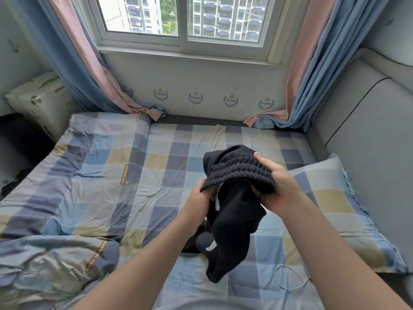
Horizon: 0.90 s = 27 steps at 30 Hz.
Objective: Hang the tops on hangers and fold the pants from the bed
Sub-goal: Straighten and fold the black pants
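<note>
A pair of black pants (232,211) with a ribbed elastic waistband and a white drawstring hangs above the bed (165,157). My left hand (201,195) grips the waistband at its left end. My right hand (277,186) grips the waistband's right end, thumb on top. The legs droop down toward the checked sheet, their lower part bunched on the bed below my hands, with a white mark showing.
A checked duvet (67,186) covers the bed's left side and a matching pillow (330,198) lies at the right. A white cable (288,280) loops on the sheet near the front. Curtains (312,63) flank the window; a padded headboard (368,130) stands right.
</note>
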Tool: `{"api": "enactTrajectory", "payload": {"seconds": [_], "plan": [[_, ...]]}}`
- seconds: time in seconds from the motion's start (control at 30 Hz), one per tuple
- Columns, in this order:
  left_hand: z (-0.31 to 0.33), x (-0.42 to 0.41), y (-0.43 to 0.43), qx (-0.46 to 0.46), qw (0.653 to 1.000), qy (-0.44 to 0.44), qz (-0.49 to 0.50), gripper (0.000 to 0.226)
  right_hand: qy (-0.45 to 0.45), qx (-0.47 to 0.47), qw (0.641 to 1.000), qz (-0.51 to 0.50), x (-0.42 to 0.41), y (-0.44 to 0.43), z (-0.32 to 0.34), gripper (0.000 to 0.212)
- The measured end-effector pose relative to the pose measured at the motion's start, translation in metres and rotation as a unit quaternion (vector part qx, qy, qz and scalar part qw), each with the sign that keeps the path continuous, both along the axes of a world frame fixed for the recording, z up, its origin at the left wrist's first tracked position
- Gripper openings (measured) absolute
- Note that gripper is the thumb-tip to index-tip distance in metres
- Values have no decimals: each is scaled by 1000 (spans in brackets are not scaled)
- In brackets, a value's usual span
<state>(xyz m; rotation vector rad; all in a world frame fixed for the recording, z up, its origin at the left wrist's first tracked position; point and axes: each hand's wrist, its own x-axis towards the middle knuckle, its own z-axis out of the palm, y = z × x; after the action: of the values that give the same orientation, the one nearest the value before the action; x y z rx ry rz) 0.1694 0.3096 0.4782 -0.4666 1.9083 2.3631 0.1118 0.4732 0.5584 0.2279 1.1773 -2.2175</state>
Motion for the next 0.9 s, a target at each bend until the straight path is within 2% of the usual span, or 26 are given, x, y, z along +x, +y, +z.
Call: {"api": "enactTrajectory", "payload": {"seconds": [0.13,0.23,0.37,0.4,0.47,0.57,0.63,0.7,0.8,0.83,0.9], "plan": [[16,-8,-23,-44,998,-34,41,6,-44,34,997,-57,-7,15,-12,28],[35,-13,-43,-38,995,-77,44,16,-62,100,988,-100,-12,32,-33,15],[55,-13,-55,-45,996,-79,-2,27,9,182,966,-182,-12,42,-54,41],[58,-11,-54,-55,995,-76,-24,31,48,200,964,-171,-8,38,-54,43],[63,-8,-49,-69,993,-65,-64,38,148,239,956,-82,3,26,-58,48],[69,-5,-43,-97,989,-39,-100,43,288,314,898,113,17,1,-67,72],[72,-3,-46,-104,987,-24,-122,44,322,334,867,180,21,-15,-73,65],[74,-1,-52,-101,984,-8,-145,46,323,346,858,200,22,-28,-80,49],[70,-1,-66,-121,981,12,-153,50,382,425,806,155,18,-39,-87,23],[67,-2,-72,-147,978,16,-144,50,392,436,801,123,13,-39,-89,25],[53,-4,-88,-243,963,10,-120,50,372,430,820,66,1,-34,-88,32]]}}
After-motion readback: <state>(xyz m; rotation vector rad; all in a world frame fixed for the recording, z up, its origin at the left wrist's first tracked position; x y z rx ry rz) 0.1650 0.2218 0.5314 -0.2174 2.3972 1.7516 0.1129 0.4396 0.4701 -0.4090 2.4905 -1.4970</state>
